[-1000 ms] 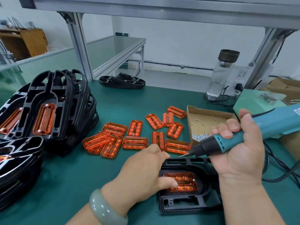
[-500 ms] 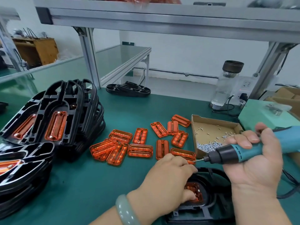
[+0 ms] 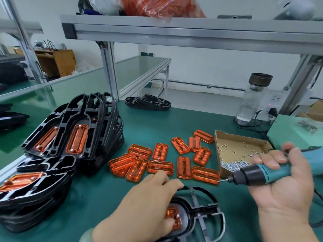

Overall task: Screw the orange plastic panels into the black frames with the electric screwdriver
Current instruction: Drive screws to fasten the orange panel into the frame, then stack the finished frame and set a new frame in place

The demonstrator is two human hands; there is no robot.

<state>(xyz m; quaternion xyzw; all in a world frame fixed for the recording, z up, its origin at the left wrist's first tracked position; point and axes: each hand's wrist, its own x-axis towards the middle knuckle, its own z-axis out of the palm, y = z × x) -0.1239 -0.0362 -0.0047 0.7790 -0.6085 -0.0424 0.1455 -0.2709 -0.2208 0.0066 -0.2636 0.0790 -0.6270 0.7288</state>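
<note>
A black frame [image 3: 201,205] lies on the green mat near the bottom edge. My left hand [image 3: 146,205] grips its left side and covers most of the orange panel [image 3: 172,215] seated in it; one screw head shows on the panel. My right hand [image 3: 283,186] holds the teal electric screwdriver [image 3: 262,173] level above the mat, bit pointing left toward the loose orange panels [image 3: 160,165]. Finished frames with panels [image 3: 76,135] are stacked at the left.
A cardboard tray of screws [image 3: 241,154] sits beside my right hand. A water bottle [image 3: 253,98], power strip and teal box [image 3: 293,131] stand at the back right. More black frames [image 3: 146,102] lie at the back. An aluminium shelf [image 3: 174,30] hangs overhead.
My view has tilted up, so the frame sits lower in the picture. My left hand went from pressing the panel to gripping the frame's left side. The screwdriver stays level above the mat.
</note>
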